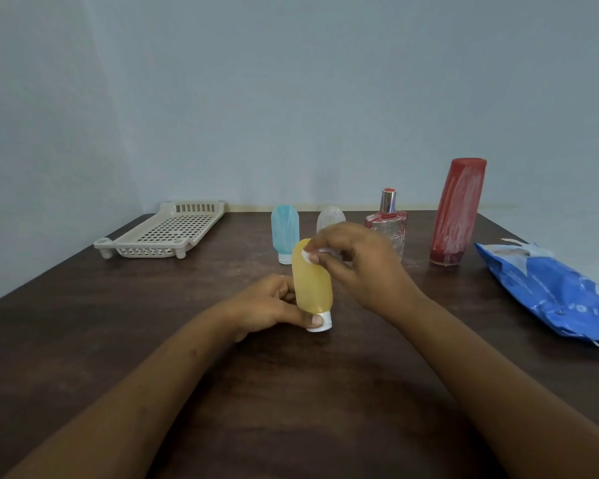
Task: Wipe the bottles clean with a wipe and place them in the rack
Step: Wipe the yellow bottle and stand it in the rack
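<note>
I note the rack (pixel 163 233) lying far left of the grip, my nearer left hand (pixel 267 305) clasping the near-upright yellow bottle (pixel 312 283) by its downturned cap, right hand (pixel 363 267) pinching what looks like a wipe (pixel 306 255) against its top

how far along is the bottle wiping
Done: nothing visible, the rack holds no bottles. In hand: the left hand grips the yellow bottle by its cap end while the right hand pinches a wipe against its top. Left: the blue bottle, clear bottle, perfume bottle and red bottle stand on the table, unracked.
</note>
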### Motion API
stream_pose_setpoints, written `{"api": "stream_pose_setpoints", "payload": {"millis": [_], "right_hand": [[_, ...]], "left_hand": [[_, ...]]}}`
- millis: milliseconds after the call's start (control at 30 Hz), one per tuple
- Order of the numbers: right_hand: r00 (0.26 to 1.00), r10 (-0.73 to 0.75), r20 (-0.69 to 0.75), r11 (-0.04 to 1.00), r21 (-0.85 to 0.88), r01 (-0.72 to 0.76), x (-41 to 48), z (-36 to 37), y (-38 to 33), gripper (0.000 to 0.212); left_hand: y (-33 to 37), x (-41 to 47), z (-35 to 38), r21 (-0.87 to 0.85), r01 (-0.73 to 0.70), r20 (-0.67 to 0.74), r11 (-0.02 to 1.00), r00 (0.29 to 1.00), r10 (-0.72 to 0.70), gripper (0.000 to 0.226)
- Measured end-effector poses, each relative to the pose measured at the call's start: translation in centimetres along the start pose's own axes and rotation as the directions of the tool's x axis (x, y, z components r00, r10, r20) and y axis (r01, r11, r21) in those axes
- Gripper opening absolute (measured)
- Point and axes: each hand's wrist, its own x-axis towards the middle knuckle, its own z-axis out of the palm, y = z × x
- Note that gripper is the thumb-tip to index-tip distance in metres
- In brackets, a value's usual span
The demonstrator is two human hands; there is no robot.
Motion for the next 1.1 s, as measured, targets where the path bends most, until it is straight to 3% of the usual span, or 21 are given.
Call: {"api": "stream_pose_setpoints", "payload": {"millis": [200,533,767,900,1100], "right_hand": [[0.958,0.279,-0.07,0.934,0.249,-0.254,0.2,0.3,0.6,0.011],[0.91,0.406,0.087,0.788,0.47,-0.397,-0.3,0.3,1.3,0.007],[0.895,0.405,0.186,0.75,0.493,-0.442,-0.6,0.3,1.3,0.006],[0.885,0.41,0.22,0.767,0.442,-0.465,-0.7,0.3,1.2,0.005],[0.886,0.412,0.211,0.788,0.406,-0.463,-0.8,0.5,1.1,0.005]], "left_hand": [[0.0,-0.2,0.1,0.004,-0.004,0.012,1.0,1.0,0.004,0.033],[-0.3,-0.2,-0.1,-0.07,-0.012,0.001,0.998,1.0,0.013,0.039],[-0.8,-0.5,-0.7,-0.162,-0.052,-0.005,0.985,0.999,0.052,0.041],[-1.0,-0.5,-1.1,-0.22,-0.074,-0.048,0.973,0.997,0.065,0.057],[-0.5,-0.5,-1.3,-0.255,-0.062,-0.163,0.965,0.986,0.02,0.06]]}}
